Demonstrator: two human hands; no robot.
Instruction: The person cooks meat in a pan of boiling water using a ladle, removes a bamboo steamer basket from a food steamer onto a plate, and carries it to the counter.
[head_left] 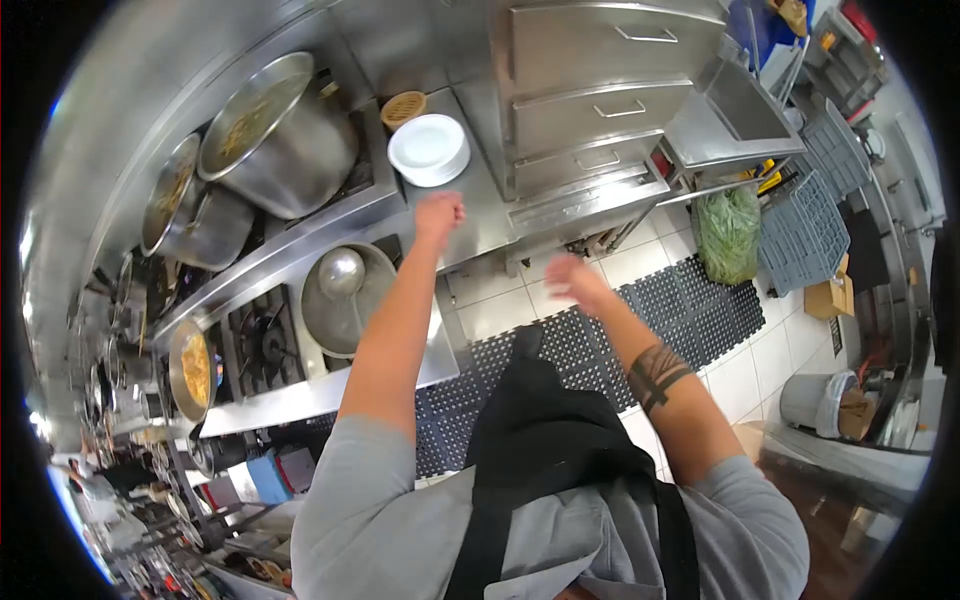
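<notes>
My left hand (440, 217) is curled closed over the steel counter (478, 210), just below a stack of white plates (430, 148), not visibly touching it; nothing shows in the fingers. Out over the floor, my right hand (578, 283) hangs slightly blurred, its fingers loosely apart and holding nothing visible. A wide pan (320, 325) with a round metal ladle (342, 272) in it lies left of my left forearm. Behind the plates is a round tan woven item (404, 108).
Large steel pots (300, 160) stand on the back left of the stove, near a burner (265, 340) and a pan of yellowish food (196, 370). Steel drawers (600, 115) face me. Greens in a bag (728, 235) and grey crates (803, 235) are right, beyond the black mat (690, 310).
</notes>
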